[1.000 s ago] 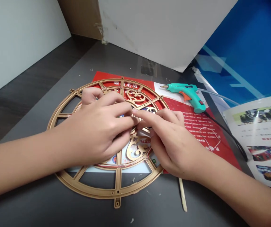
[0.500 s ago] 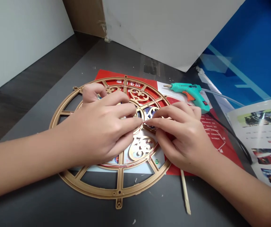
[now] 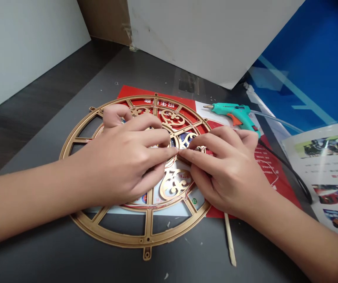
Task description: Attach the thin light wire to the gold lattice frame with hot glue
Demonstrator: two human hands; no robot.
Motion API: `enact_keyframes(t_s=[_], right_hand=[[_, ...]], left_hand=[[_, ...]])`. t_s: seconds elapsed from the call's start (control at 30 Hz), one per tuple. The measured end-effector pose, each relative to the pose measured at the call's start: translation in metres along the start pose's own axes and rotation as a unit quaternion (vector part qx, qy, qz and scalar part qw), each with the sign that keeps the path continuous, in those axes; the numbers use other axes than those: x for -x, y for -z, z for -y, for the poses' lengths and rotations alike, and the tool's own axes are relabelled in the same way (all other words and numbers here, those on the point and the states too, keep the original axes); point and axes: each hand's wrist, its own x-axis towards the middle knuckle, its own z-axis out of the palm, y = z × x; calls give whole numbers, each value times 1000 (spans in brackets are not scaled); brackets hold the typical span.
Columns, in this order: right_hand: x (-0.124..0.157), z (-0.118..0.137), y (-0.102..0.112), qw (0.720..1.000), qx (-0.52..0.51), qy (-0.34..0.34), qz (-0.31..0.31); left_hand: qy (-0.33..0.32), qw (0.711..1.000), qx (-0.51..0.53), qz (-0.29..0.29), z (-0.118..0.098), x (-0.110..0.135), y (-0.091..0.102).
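A round gold ornamental frame (image 3: 118,237) with spokes and scrollwork lies flat on the dark table, partly over a red printed sheet (image 3: 263,165). My left hand (image 3: 124,159) rests on the frame's left half, fingers bent and pressed together toward the centre. My right hand (image 3: 227,173) comes in from the right, its fingertips pinched against the frame's central part, meeting the left fingertips. What the fingertips pinch is too small to make out.
A teal hot glue gun (image 3: 235,114) with a black cord (image 3: 289,173) lies at the back right. A thin wooden stick (image 3: 230,239) lies by the frame's lower right. Printed photo sheets (image 3: 327,169) sit at the right; white boards (image 3: 204,35) stand behind.
My right hand has curled from outstretched fingers into a pinch at the frame's centre and shifted slightly up. My left hand has stayed in place.
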Motion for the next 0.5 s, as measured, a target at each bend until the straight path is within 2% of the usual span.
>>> enact_keyframes(t_s=[0.13,0.33,0.5], right_hand=[[-1,2,2,999,34,12,8],[-3,2,5,999,41,22,29],[-4,1,8,999,22,7,49]], left_hand=[[-47,997,-58,24,-1,1,3],[-23,999,-12,-34,-2,-2,1],[14,999,35,-35,-1,-4,-2]])
